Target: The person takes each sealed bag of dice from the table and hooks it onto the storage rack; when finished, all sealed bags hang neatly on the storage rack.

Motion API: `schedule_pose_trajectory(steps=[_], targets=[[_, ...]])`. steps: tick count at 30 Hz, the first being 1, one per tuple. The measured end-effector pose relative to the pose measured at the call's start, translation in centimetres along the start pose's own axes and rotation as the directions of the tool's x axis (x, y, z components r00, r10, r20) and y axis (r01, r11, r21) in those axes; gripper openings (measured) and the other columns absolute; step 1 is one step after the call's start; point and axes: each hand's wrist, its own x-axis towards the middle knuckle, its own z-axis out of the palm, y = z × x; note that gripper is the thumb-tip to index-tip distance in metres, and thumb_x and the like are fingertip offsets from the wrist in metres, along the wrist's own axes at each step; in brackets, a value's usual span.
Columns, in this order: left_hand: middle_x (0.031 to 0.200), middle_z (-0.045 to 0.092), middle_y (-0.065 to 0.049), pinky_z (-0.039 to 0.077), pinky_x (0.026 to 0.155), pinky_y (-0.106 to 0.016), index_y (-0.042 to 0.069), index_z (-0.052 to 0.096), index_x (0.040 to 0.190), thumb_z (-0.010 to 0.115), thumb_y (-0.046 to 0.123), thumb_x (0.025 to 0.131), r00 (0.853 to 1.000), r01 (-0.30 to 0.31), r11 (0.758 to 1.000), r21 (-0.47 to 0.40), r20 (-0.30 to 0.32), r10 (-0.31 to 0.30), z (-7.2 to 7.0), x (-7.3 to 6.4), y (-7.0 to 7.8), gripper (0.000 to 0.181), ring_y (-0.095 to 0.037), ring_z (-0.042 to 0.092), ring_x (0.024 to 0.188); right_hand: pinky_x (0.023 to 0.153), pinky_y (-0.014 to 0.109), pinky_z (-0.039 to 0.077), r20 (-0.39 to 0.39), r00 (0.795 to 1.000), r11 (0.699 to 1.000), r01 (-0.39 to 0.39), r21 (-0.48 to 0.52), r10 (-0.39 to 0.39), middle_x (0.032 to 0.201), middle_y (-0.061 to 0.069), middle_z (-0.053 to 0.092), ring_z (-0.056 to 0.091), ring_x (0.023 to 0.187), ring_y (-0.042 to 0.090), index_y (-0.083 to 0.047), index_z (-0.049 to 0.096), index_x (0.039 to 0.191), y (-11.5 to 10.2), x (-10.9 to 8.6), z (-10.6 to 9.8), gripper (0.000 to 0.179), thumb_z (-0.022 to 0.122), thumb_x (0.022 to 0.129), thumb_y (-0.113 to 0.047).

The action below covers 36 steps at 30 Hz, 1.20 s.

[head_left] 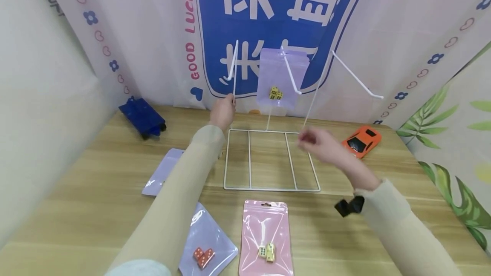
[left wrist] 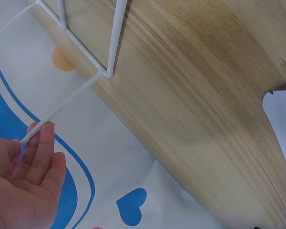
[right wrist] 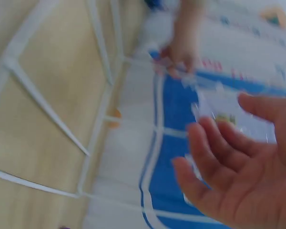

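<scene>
A white wire rack [head_left: 272, 190] stands on the wooden table, with three long hooks jutting forward at its top. My left hand [head_left: 222, 112] pinches the rack's left upright [left wrist: 64, 106] between thumb and fingers. From the middle hook hangs a purple zip bag [head_left: 264, 76] with yellow dice [head_left: 275, 93] showing on its front. My right hand [head_left: 324, 144] is beside the rack's right side in the head view. In the right wrist view its fingers [right wrist: 219, 148] are loosely bent, holding nothing.
In front of the rack lie a pink bag [head_left: 264, 220] with pale dice and a purple bag [head_left: 216, 229] with red dice. Another purple bag [head_left: 163, 176] is partly behind my left arm. A blue object [head_left: 142, 116] sits back left, an orange toy car [head_left: 360, 144] right.
</scene>
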Motion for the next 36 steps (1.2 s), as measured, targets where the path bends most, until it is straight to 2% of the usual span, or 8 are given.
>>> schedule_pose_trajectory(steps=[4,7,9,13,16,21,26,36], targets=[[0.081,0.06,-0.009,0.047,0.066,-0.037,0.007,0.051,0.095,0.044,0.009,0.096,1.0,0.002,1.0,0.009,0.01,-0.002,-0.1,0.0,0.1,0.007,-0.024,0.056,0.072,0.074,0.035,0.049,0.232,0.969,0.979,0.126,-0.16,-0.086,0.091,0.009,0.061,0.058,0.083,0.022,0.003,0.058,0.103,-0.4,-3.3,3.9,0.035,0.068,0.081,-0.022],[0.082,0.06,-0.01,0.047,0.066,-0.037,0.007,0.051,0.096,0.045,0.009,0.096,1.0,0.006,1.0,0.012,0.015,-0.006,-0.1,-0.1,0.2,0.007,-0.025,0.057,0.072,0.081,0.039,0.047,0.333,0.94,0.948,0.172,-0.268,-0.077,0.102,0.009,0.06,0.057,0.092,0.023,0.001,0.055,0.113,-1.0,-5.4,6.7,0.057,0.073,0.074,-0.036],[0.082,0.06,-0.01,0.047,0.066,-0.037,0.007,0.051,0.096,0.045,0.01,0.095,1.0,0.011,1.0,0.013,0.017,-0.011,-0.1,-0.1,0.2,0.006,-0.025,0.057,0.073,0.085,0.04,0.045,0.352,0.934,0.925,0.19,-0.329,-0.066,0.108,0.008,0.058,0.056,0.097,0.024,-0.001,0.051,0.12,-1.3,-6.5,8.1,0.068,0.074,0.07,-0.041],[0.081,0.059,-0.009,0.046,0.066,-0.036,0.008,0.05,0.095,0.044,0.009,0.095,1.0,0.017,1.0,0.008,0.02,-0.017,-0.2,0.0,0.2,0.006,-0.024,0.056,0.072,0.087,0.042,0.044,0.319,0.945,0.878,0.215,-0.429,-0.075,0.113,0.01,0.056,0.054,0.102,0.027,-0.004,0.047,0.127,-1.4,-7.5,9.8,0.081,0.075,0.065,-0.048],[0.08,0.058,-0.009,0.046,0.065,-0.036,0.008,0.05,0.094,0.043,0.009,0.096,1.0,0.018,1.0,0.006,0.025,-0.018,-0.2,0.0,0.1,0.007,-0.024,0.055,0.072,0.084,0.045,0.045,0.286,0.955,0.867,0.208,-0.453,-0.08,0.112,0.013,0.054,0.054,0.1,0.031,-0.003,0.047,0.128,-1.3,-7.6,10.3,0.085,0.076,0.063,-0.048],[0.08,0.058,-0.009,0.046,0.066,-0.036,0.007,0.049,0.095,0.043,0.01,0.096,0.999,0.021,1.0,0.008,0.033,-0.022,-0.2,-0.1,0.3,0.007,-0.024,0.055,0.072,0.075,0.042,0.047,0.271,0.959,0.872,0.2,-0.447,-0.081,0.103,0.009,0.052,0.053,0.091,0.027,-0.004,0.049,0.125,-1.1,-7.4,10.8,0.08,0.081,0.06,-0.04],[0.081,0.058,-0.009,0.046,0.066,-0.036,0.008,0.049,0.095,0.043,0.01,0.096,0.999,0.029,1.0,0.0,0.044,-0.029,-0.3,-0.1,0.4,0.006,-0.024,0.055,0.072,0.078,0.038,0.046,0.315,0.947,0.868,0.209,-0.451,-0.064,0.099,0.007,0.052,0.05,0.088,0.023,-0.001,0.055,0.114,-1.0,-6.7,10.9,0.068,0.082,0.06,-0.034],[0.082,0.058,-0.009,0.047,0.066,-0.037,0.008,0.049,0.095,0.044,0.009,0.095,0.998,0.032,0.999,-0.001,0.048,-0.032,-0.2,0.0,0.3,0.005,-0.024,0.056,0.074,0.071,0.033,0.045,0.389,0.918,0.932,0.079,-0.355,0.07,0.087,-0.001,0.049,0.05,0.079,0.017,-0.007,0.054,0.097,-1.3,-4.4,10.7,0.043,0.078,0.066,-0.023]])
